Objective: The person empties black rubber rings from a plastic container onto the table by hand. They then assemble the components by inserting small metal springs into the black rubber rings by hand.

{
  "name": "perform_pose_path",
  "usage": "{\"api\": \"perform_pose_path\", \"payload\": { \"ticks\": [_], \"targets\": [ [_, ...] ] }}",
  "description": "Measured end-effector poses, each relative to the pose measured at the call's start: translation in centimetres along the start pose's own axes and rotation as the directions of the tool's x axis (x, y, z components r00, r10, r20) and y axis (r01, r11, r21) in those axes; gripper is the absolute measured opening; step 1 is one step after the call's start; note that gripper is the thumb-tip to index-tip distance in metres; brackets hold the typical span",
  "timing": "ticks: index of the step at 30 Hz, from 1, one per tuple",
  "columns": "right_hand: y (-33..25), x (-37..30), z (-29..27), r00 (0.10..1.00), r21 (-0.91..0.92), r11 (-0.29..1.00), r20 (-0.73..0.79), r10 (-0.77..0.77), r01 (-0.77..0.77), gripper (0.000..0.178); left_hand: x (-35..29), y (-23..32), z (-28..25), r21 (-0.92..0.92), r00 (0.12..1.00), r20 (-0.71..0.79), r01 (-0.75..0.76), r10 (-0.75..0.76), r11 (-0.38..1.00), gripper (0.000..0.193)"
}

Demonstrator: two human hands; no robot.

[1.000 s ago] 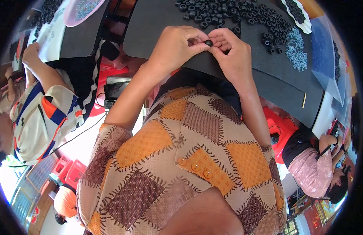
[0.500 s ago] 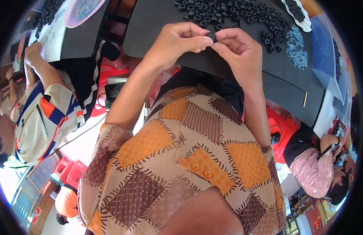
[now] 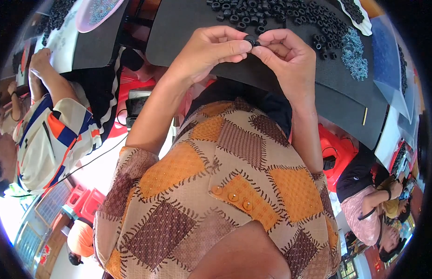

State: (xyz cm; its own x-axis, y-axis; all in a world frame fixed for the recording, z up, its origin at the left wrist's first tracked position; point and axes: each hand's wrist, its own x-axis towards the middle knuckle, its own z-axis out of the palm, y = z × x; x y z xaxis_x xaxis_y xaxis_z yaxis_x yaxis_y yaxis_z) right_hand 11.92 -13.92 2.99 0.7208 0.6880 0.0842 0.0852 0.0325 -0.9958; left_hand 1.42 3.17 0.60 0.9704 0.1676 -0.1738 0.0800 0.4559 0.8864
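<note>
Between the fingertips of both hands, above the near edge of the dark table, is a small round black part (image 3: 250, 40). My left hand (image 3: 211, 50) pinches it between thumb and forefinger. From the other side, the thumb and forefinger of my right hand (image 3: 290, 53) close at its right edge; whether they hold a second tiny piece there is hidden. Beyond my hands lies a wide spread of similar black ring-shaped parts (image 3: 272, 11). To their right is a heap of small bluish clear pieces (image 3: 354, 55).
A thin brass-coloured rod (image 3: 364, 116) lies on the dark tabletop (image 3: 339, 109) at the right. A white tray (image 3: 365, 29) of black parts stands far right, near a clear plastic sheet (image 3: 388, 69). A pink basin (image 3: 81, 25) is far left. Other people sit at both sides.
The black part has turned slightly between my fingers, and my right hand has shifted a little to the right. The person at the right has moved their arm and head.
</note>
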Motion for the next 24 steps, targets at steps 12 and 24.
{"api": "perform_pose_path", "payload": {
  "ticks": [12,24],
  "targets": [
    [-0.2,-0.3,0.4,1.0,-0.085,0.996,-0.02,-0.019,0.017,0.013,-0.4,0.7,-0.2,0.277,0.995,-0.065,-0.059,0.08,0.959,0.028],
    [1.5,-0.3,1.5,0.999,-0.24,0.97,-0.009,-0.034,0.031,0.015,-1.1,0.9,-0.7,0.625,0.981,-0.022,-0.136,0.192,0.769,0.02]
  ]
}}
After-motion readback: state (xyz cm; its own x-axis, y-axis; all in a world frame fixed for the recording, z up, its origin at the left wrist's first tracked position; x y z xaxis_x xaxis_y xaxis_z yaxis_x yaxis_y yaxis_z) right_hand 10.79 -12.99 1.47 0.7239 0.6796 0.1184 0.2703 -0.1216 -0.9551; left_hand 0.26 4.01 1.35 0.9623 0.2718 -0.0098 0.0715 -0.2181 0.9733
